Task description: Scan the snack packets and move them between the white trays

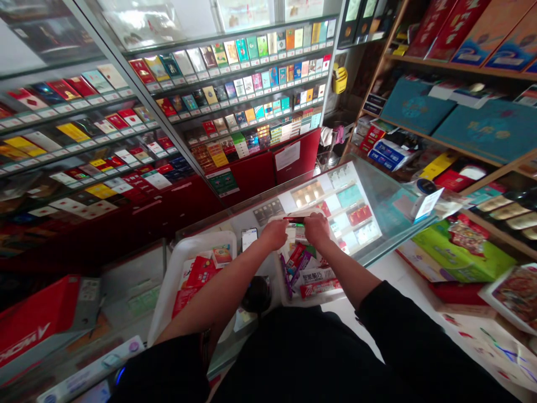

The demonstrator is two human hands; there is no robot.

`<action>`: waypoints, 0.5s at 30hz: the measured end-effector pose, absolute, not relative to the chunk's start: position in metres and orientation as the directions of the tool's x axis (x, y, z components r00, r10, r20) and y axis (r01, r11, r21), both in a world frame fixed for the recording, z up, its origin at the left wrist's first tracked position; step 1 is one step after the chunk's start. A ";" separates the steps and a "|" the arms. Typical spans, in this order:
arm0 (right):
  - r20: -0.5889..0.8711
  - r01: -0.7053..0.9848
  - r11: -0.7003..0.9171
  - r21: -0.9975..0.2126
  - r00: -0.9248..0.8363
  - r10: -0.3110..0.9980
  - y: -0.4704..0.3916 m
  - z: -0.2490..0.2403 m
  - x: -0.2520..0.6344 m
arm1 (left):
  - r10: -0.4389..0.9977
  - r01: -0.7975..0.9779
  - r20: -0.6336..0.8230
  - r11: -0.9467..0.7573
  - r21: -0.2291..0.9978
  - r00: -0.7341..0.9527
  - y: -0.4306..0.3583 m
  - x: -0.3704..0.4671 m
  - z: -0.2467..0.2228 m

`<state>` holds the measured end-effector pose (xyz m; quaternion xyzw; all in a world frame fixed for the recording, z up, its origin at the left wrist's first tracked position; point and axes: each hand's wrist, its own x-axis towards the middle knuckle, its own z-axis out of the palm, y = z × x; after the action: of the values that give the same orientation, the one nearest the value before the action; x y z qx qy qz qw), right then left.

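Both hands meet over the far end of a white plastic bin [308, 301] on the glass counter. Between them stretches a thin, dark reddish strip-like packet [296, 220]; its exact kind is unclear. My left hand [274, 234] pinches its left end, and the right end is in the closed fingers of my right hand [318, 229]. Inside the bin below lie several wrapped snack bars, among them a purple wrapper [302, 270] and a red-and-white wrapper [321, 287]. A phone [249, 239] with a lit screen rests on the counter left of my left hand.
Another white bin [161, 305] with red packets [201, 272] stands at left. A round dark object [257, 294] sits between the bins. Behind the glass counter [381, 238] rise shelves of cigarette packs [251, 84]. A small sign [427, 204] stands at right near stacked boxes.
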<state>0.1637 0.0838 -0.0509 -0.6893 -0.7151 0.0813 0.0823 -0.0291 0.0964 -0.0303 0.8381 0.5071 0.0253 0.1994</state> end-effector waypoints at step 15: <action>-0.012 0.674 0.005 -0.739 -0.021 1.000 0.084 -0.019 0.177 | 0.970 0.630 -0.053 -0.111 0.769 0.236 0.095 -0.053 -0.003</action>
<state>0.1769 0.0837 -0.0188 -0.6417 -0.6521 0.2923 0.2785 -0.0533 0.0953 -0.0025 0.7044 0.5680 0.2437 0.3491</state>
